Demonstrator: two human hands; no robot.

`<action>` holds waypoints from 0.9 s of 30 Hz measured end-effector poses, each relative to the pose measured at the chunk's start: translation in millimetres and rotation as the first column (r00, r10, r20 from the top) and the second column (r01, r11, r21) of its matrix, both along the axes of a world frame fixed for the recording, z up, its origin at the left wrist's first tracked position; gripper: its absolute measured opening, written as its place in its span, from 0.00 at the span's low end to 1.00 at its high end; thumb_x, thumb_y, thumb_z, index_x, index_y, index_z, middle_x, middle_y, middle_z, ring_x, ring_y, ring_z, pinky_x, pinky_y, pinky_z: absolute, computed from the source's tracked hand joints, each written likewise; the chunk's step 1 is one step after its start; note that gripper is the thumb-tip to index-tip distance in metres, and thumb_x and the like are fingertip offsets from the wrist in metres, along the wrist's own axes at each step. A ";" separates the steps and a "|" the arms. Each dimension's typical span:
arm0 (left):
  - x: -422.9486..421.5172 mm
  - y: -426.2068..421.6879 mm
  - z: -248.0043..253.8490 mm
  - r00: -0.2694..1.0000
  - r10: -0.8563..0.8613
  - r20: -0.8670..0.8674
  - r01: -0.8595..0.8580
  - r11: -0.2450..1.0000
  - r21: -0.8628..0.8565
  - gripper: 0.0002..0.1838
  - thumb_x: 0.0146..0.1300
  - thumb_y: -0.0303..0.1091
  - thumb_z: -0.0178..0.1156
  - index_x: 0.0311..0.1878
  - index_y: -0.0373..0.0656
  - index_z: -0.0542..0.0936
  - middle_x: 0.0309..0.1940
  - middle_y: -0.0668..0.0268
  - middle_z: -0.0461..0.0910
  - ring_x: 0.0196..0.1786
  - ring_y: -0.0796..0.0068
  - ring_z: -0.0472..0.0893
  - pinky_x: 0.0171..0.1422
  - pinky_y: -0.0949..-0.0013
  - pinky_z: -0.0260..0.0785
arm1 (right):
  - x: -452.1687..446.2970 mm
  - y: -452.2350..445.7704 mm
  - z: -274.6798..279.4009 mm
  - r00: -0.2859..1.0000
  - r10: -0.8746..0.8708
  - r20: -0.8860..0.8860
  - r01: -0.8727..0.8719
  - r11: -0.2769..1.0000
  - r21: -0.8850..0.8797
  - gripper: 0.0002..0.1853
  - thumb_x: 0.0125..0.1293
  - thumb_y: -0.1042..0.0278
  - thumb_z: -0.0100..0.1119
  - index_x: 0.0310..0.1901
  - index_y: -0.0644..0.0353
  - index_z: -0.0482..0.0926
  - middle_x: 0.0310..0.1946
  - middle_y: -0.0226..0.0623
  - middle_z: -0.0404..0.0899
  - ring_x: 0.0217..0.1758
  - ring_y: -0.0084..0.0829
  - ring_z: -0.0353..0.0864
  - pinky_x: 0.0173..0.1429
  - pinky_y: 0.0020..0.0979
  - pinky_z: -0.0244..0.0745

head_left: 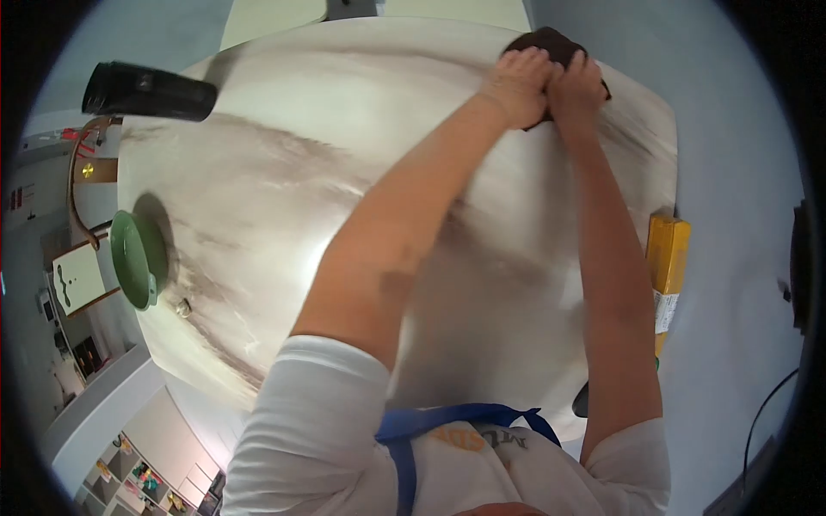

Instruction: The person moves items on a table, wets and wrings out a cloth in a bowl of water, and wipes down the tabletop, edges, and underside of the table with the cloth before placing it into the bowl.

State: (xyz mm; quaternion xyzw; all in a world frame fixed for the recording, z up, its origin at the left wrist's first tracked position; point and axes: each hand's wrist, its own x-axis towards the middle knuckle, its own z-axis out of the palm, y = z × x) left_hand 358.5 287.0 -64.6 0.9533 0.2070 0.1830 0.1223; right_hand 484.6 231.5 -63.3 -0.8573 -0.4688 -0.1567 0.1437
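Note:
Both my arms stretch across the marbled table (258, 198) to its far right part. There a dark brown cloth (544, 41) lies bunched on the tabletop. My left hand (518, 86) presses on the cloth's left side, its fingers together over the fabric. Close against it on the right, my right hand (576, 90) rests on the same cloth with bent fingers. The two hands touch or nearly touch. Parts of the cloth are hidden beneath them.
A black cylinder (151, 91) stands at the far left edge, and a green basin (139, 260) sits at the left edge beside a small shiny object (182, 308). A yellow box (668, 254) is at the right edge. A chair (79, 279) stands beyond the left side.

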 end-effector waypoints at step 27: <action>-292.6 -49.2 17.8 0.929 0.327 -0.174 -0.336 0.942 -0.022 0.45 0.61 0.56 0.51 0.72 0.31 0.55 0.75 0.47 0.49 0.78 0.50 0.45 0.78 0.49 0.35 | -274.6 -12.8 9.4 0.803 0.574 -0.161 -0.569 0.819 0.082 0.28 0.68 0.57 0.48 0.67 0.60 0.65 0.71 0.45 0.58 0.75 0.41 0.55 0.75 0.45 0.48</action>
